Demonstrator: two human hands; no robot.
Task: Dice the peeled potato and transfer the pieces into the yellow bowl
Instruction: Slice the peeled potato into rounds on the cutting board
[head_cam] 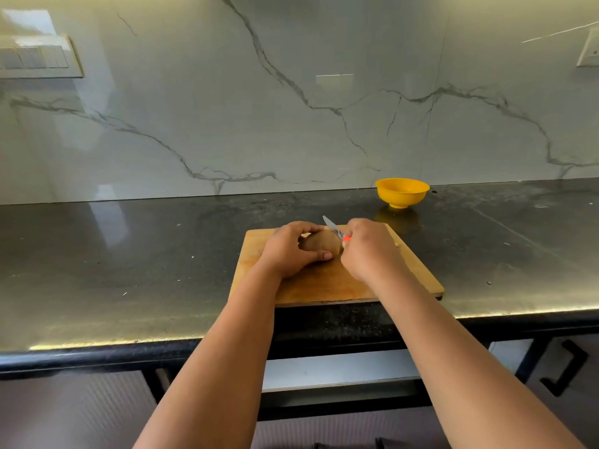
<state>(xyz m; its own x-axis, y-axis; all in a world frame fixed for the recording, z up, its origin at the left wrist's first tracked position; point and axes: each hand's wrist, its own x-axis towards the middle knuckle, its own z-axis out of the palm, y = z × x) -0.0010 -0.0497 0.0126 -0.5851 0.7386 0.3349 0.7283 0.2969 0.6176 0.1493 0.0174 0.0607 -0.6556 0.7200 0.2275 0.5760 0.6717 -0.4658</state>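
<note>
left hand [291,249] cups brown oval potato [319,244], half hidden; right hand [366,247] grips orange-handled steel knife [335,230], handle mostly covered, on wooden board [327,283].

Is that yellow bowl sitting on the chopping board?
No, the yellow bowl stands on the dark countertop beyond the wooden cutting board, near the wall, apart from the board.

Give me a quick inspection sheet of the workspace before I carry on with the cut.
Surface: dark stone counter, speckled with small flecks.
Job's things: potato whole on the wooden cutting board; yellow bowl behind, to the right, apart from the board.
Clutter: nothing seen.
Grippers: left hand holds the potato; right hand grips the knife.
Cables: nothing seen.
Surroundings: marble backsplash, switch plate on the left.
</note>
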